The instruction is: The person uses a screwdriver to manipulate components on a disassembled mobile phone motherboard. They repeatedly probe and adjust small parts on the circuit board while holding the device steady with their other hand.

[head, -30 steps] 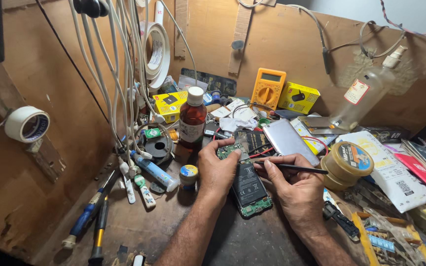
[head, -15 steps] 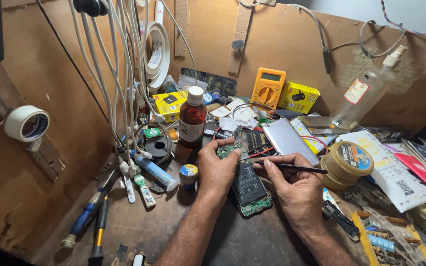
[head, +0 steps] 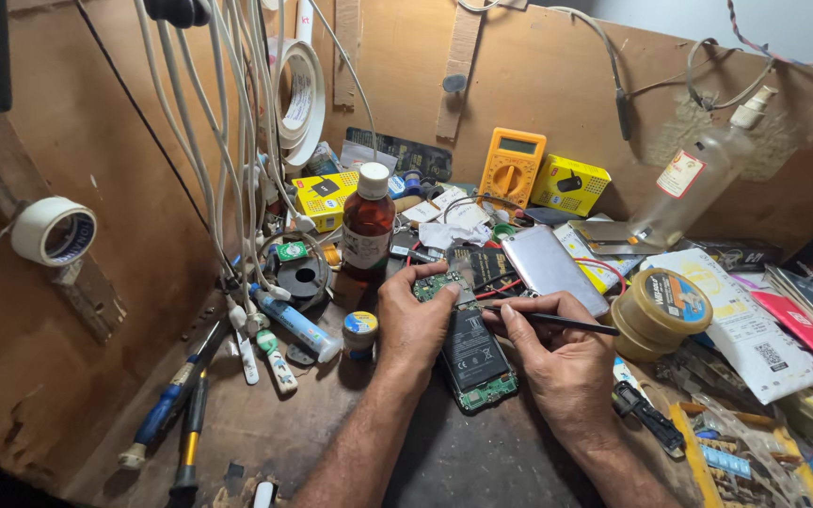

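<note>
An opened phone [head: 475, 350] with a black battery and green circuit board lies face down on the dark bench. My left hand [head: 413, 317] rests on its left edge and pins it down, fingers near the board's top. My right hand [head: 557, 350] grips a thin black tool [head: 566, 323] like a pen, its tip pointing left onto the phone just above the battery. A silver back cover [head: 549, 265] lies just beyond the phone.
A brown bottle [head: 367, 226] stands behind my left hand. A small round tin [head: 360, 326] sits to its left, a larger tin [head: 664, 307] to the right. A yellow multimeter [head: 512, 167], screwdrivers [head: 176, 404], hanging white cables [head: 237, 169] and tape rolls [head: 54, 230] crowd the bench.
</note>
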